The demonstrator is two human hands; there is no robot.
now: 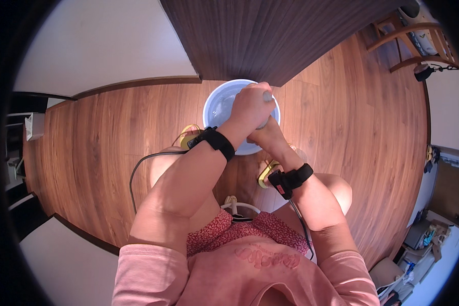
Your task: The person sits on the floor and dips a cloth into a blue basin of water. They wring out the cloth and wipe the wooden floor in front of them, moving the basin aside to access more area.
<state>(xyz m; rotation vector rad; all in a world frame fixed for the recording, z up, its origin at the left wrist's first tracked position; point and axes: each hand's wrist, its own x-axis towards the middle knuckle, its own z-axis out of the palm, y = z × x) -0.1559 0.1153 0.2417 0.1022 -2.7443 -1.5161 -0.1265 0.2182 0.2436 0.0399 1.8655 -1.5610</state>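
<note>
A white round bucket [218, 104] with what looks like water in it stands on the wooden floor. Above it, my left hand [253, 100] and my right hand [264, 133] are closed around a wet-looking grey cloth [267, 96], the left farther from me than the right. Bits of the cloth show at the left fist and between the two hands; the rest is hidden by the fingers. Each wrist wears a black strap with a small device and a cable.
A dark wood-grain panel [248, 42] rises right behind the bucket, beside a white wall [114, 46]. My feet in yellow slippers [266, 176] flank the bucket's near side. A wooden chair [413, 42] stands at the upper right; a white bin [35, 126] is at the far left.
</note>
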